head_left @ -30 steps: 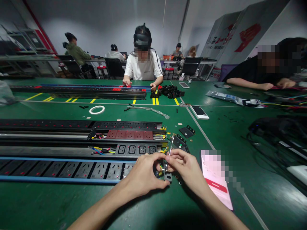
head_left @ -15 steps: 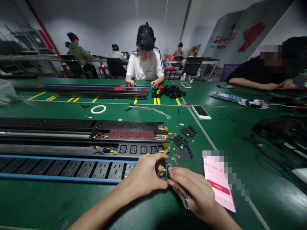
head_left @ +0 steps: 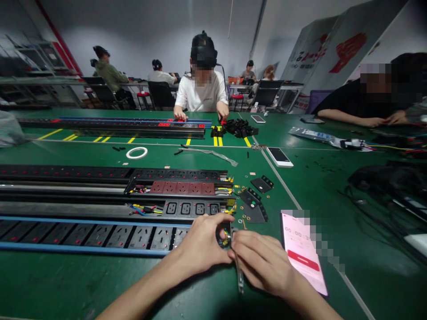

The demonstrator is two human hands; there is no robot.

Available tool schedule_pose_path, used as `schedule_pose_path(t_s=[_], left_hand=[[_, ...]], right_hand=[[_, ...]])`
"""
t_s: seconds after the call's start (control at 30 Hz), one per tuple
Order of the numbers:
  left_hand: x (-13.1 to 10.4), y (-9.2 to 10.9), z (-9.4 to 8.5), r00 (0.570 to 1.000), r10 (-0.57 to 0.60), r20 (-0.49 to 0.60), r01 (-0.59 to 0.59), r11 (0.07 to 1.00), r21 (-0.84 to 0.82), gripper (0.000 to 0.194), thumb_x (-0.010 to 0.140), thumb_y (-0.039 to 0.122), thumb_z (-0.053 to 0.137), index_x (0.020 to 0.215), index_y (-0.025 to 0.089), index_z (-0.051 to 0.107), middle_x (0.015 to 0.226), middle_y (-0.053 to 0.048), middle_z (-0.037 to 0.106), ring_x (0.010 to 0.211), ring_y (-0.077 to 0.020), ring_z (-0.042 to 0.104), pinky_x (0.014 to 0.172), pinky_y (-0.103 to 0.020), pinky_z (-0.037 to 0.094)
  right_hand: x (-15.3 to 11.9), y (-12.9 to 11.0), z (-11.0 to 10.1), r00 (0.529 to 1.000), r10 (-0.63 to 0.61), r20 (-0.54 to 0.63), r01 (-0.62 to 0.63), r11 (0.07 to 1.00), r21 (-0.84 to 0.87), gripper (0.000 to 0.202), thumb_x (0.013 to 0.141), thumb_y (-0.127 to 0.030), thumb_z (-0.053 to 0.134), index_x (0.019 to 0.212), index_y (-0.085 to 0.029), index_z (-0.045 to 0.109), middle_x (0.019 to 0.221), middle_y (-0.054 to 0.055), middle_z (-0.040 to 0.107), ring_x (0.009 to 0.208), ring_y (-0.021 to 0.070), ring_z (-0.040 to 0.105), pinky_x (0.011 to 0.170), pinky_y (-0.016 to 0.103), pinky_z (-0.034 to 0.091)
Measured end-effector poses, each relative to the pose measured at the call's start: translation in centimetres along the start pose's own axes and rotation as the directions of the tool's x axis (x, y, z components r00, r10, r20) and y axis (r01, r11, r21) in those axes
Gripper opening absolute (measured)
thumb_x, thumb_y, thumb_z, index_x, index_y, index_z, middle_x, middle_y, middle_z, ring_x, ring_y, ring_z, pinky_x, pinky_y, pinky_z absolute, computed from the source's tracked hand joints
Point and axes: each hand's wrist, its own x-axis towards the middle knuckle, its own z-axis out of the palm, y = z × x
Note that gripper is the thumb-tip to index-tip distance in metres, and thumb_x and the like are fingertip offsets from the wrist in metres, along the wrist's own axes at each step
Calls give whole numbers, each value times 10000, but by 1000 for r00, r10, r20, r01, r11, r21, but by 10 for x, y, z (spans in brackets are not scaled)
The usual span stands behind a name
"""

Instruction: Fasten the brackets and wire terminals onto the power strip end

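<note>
A power strip with blue edges (head_left: 118, 235) lies in front of me, its right end behind my left hand (head_left: 203, 246). My left thumb and fingers curl around that end and pinch a thin dark end plate, seen edge-on. Some yellow wire shows in the gap inside the curl. Pressed up against the plate's outer side, my right hand (head_left: 267, 262) closes on a slim metal tool (head_left: 240, 278), likely a wrench. Its shiny shank points down toward the table edge. Fingers hide its working tip.
Beyond lie more power strips (head_left: 187, 188) with exposed wire ends. Black brackets (head_left: 255, 209) and small washers (head_left: 240, 221) are scattered to their right. A phone with a timer (head_left: 303, 253) lies by my right hand. A tape roll (head_left: 136, 153) is farther off; a co-worker (head_left: 202, 89) sits opposite.
The tool's free end has swung leftward, from slanting down-right to pointing nearly straight down, as my right hand turned with it. The left hand stays put. The co-worker's hand moved to the black parts pile.
</note>
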Motion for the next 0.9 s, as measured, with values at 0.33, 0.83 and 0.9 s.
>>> schedule_pose_path(t_s=[0.33, 0.83, 0.9], left_hand=[[0, 1, -1, 1000, -6, 7, 6, 1000, -6, 673, 536, 269, 873, 1174, 216, 665, 834, 8, 703, 768, -207, 643, 786, -321, 482], [0, -3, 2, 1000, -6, 4, 6, 1000, -14, 672, 533, 272, 862, 1171, 224, 657, 855, 5, 696, 775, -201, 635, 754, -308, 469], [0, -3, 2, 1000, -4, 6, 4, 1000, -9, 655, 547, 269, 844, 1172, 221, 654, 861, 3, 702, 778, -203, 637, 752, -309, 475]], right_hand=[[-8, -3, -1, 993, 114, 20, -116, 986, 122, 243, 850, -62, 573, 1056, -172, 638, 922, 99, 746, 909, 199, 728, 764, 288, 605], [-27, -11, -1, 983, 164, 85, -174, 976, 132, 247, 872, -89, 604, 1099, -177, 644, 1029, 96, 750, 1033, 219, 706, 864, 323, 603], [-22, -10, 1, 972, 233, 39, -236, 958, 165, 236, 875, -89, 609, 1089, -186, 639, 993, 89, 746, 974, 212, 720, 821, 306, 607]])
